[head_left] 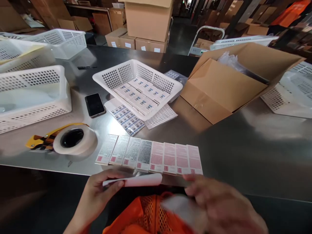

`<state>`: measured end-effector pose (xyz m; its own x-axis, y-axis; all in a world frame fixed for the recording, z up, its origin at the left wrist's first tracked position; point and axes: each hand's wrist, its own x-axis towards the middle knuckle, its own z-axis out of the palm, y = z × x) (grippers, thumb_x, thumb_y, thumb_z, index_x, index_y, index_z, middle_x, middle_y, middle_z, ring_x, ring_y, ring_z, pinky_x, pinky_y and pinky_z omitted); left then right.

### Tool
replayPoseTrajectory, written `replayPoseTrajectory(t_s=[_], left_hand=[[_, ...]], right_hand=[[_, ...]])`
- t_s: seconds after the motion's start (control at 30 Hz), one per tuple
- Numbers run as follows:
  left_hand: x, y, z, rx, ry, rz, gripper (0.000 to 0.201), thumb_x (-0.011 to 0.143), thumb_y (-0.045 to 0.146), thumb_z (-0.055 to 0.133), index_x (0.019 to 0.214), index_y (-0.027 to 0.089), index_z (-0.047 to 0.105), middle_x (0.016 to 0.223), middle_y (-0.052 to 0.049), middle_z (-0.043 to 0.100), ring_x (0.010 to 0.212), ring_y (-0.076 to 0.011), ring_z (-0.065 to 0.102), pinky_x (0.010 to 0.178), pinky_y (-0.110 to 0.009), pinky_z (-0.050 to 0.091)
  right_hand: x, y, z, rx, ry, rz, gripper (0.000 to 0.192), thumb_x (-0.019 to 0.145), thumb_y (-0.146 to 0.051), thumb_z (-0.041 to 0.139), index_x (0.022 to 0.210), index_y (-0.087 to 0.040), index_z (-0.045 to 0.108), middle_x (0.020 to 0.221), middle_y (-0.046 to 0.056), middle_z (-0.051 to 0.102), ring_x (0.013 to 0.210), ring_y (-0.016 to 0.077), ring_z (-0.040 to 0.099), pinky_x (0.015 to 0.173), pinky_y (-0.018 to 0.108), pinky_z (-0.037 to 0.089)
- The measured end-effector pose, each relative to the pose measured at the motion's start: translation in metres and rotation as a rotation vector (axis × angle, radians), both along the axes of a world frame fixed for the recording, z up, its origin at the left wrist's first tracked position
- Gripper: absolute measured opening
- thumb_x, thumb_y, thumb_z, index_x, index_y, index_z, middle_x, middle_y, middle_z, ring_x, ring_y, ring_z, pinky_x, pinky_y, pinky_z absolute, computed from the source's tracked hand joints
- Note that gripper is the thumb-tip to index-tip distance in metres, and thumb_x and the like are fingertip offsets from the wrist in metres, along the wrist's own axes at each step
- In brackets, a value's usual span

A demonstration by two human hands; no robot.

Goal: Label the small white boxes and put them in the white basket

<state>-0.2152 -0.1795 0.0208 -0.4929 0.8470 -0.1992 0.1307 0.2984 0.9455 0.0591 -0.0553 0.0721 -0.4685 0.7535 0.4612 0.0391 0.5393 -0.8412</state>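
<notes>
My left hand [98, 191] pinches a white paper sheet [143, 180], seen almost edge-on at the table's front edge. My right hand [219, 208] is smeared by motion at the lower right. A pale blurred piece [180, 206] shows beside its fingers, too unclear to name. Just beyond both hands lies a row of several flat printed packets [145, 154], grey-printed on the left and pink-printed on the right, each with a red square code. Farther back, a white perforated basket [168, 86] holds several small white boxes with code labels, partly on top of label sheets [126, 118].
A tape dispenser [70, 139] and a black phone [95, 104] lie on the left of the metal table [243, 156]. White baskets [36, 94] stand at far left. An open carton [214, 87] with clear plastic sits at right. A pen [87, 67] lies behind.
</notes>
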Motion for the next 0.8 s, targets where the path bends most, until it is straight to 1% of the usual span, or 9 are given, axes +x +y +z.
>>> replayPoseTrajectory(t_s=[0.1, 0.17, 0.23, 0.3, 0.4, 0.5, 0.63, 0.7, 0.8], left_hand=[[0.014, -0.003, 0.002, 0.051, -0.061, 0.027, 0.035, 0.081, 0.048, 0.067, 0.061, 0.020, 0.067, 0.062, -0.003, 0.067, 0.061, -0.0174, 0.059, 0.057, -0.025, 0.044], [0.027, 0.000, 0.003, 0.151, -0.043, 0.061, 0.052, 0.088, 0.056, 0.053, 0.051, 0.019, 0.056, 0.050, -0.001, 0.055, 0.050, -0.0141, 0.049, 0.051, -0.025, 0.036], [0.037, 0.008, 0.006, 0.198, 0.017, 0.028, 0.055, 0.092, 0.056, 0.046, 0.051, 0.019, 0.052, 0.046, 0.001, 0.047, 0.045, -0.0117, 0.042, 0.049, -0.025, 0.032], [0.042, 0.020, 0.012, 0.150, 0.066, -0.053, 0.044, 0.092, 0.052, 0.050, 0.066, 0.019, 0.061, 0.049, 0.003, 0.049, 0.045, -0.0112, 0.045, 0.047, -0.023, 0.033], [0.042, 0.043, 0.022, 0.055, 0.113, -0.228, 0.035, 0.091, 0.050, 0.053, 0.103, 0.021, 0.068, 0.060, 0.004, 0.061, 0.051, -0.0128, 0.056, 0.050, -0.022, 0.041], [0.042, 0.062, 0.028, -0.021, 0.162, -0.363, 0.035, 0.092, 0.051, 0.052, 0.105, 0.022, 0.066, 0.063, 0.004, 0.065, 0.053, -0.0124, 0.059, 0.054, -0.021, 0.042], [0.048, 0.072, 0.026, -0.074, 0.236, -0.390, 0.032, 0.096, 0.045, 0.046, 0.081, 0.022, 0.062, 0.060, 0.003, 0.064, 0.053, -0.0125, 0.060, 0.053, -0.022, 0.039], [0.052, 0.073, 0.023, -0.112, 0.282, -0.398, 0.036, 0.097, 0.042, 0.043, 0.072, 0.022, 0.058, 0.057, 0.002, 0.063, 0.052, -0.0132, 0.059, 0.053, -0.023, 0.037], [0.057, 0.076, 0.022, -0.217, 0.357, -0.409, 0.039, 0.096, 0.045, 0.042, 0.067, 0.022, 0.057, 0.053, 0.001, 0.062, 0.048, -0.0149, 0.058, 0.050, -0.026, 0.032]], right_hand=[[-0.031, 0.030, 0.000, -0.105, 0.049, -0.001, 0.028, 0.072, -0.011, 0.080, 0.086, -0.028, 0.062, 0.078, -0.003, 0.066, 0.069, 0.0147, 0.068, 0.064, 0.027, 0.060], [-0.046, 0.047, -0.002, -0.248, -0.009, -0.018, 0.029, 0.070, -0.013, 0.082, 0.086, -0.025, 0.060, 0.077, -0.003, 0.066, 0.066, 0.0133, 0.067, 0.059, 0.023, 0.057], [-0.054, 0.059, -0.003, -0.390, -0.085, -0.003, 0.029, 0.070, -0.021, 0.083, 0.086, -0.023, 0.059, 0.074, -0.003, 0.065, 0.063, 0.0134, 0.066, 0.057, 0.024, 0.056], [-0.057, 0.064, -0.003, -0.497, -0.154, 0.027, 0.031, 0.069, -0.026, 0.084, 0.086, -0.022, 0.059, 0.071, -0.004, 0.064, 0.059, 0.0128, 0.064, 0.053, 0.023, 0.054], [-0.056, 0.067, -0.003, -0.594, -0.199, 0.060, 0.033, 0.067, -0.029, 0.085, 0.087, -0.021, 0.059, 0.071, -0.004, 0.063, 0.056, 0.0105, 0.062, 0.051, 0.021, 0.051], [-0.055, 0.068, -0.003, -0.654, -0.201, 0.081, 0.033, 0.068, -0.027, 0.085, 0.088, -0.022, 0.059, 0.073, -0.005, 0.062, 0.058, 0.0095, 0.062, 0.051, 0.019, 0.050], [-0.055, 0.071, -0.003, -0.709, -0.210, 0.108, 0.032, 0.069, -0.026, 0.085, 0.088, -0.023, 0.060, 0.075, -0.006, 0.062, 0.060, 0.0098, 0.063, 0.056, 0.021, 0.051], [-0.057, 0.072, -0.004, -0.670, -0.260, 0.086, 0.028, 0.072, -0.029, 0.083, 0.089, -0.023, 0.061, 0.078, -0.004, 0.066, 0.064, 0.0105, 0.063, 0.060, 0.022, 0.052], [-0.063, 0.074, -0.008, -0.512, -0.389, -0.028, 0.018, 0.078, -0.034, 0.078, 0.086, -0.023, 0.066, 0.085, -0.002, 0.069, 0.072, 0.0123, 0.065, 0.067, 0.023, 0.051]])
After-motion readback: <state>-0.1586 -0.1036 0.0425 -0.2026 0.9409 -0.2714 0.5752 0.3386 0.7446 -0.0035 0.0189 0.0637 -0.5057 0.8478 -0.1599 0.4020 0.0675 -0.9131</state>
